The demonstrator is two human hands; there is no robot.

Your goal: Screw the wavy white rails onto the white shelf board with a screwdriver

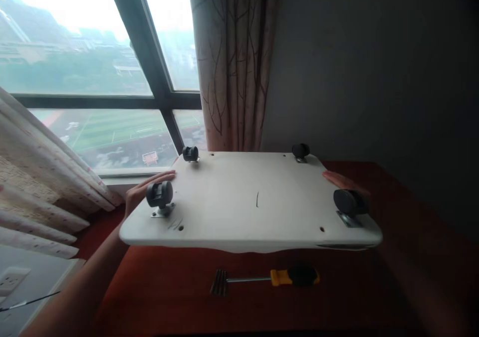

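A yellow-handled screwdriver [269, 277] lies on the red-brown counter [168, 297] just in front of a white board [247, 202], which is held slightly raised with four black casters [160, 195] pointing up at its corners. The left hand [144, 190] has its grip closed over the board's left edge, while the right hand [342, 181] sits at the right edge, its grip too hidden behind a caster to judge. Behind the board are a branch-patterned curtain [234, 63], a wide window [93, 78] and a dark wall [374, 68].

- White board [247, 202] with black wheels [159, 194]
- Red-brown table [179, 292]
- Screwdriver [265, 278], yellow and black handle
- Beige curtain [234, 63] with dark branch pattern
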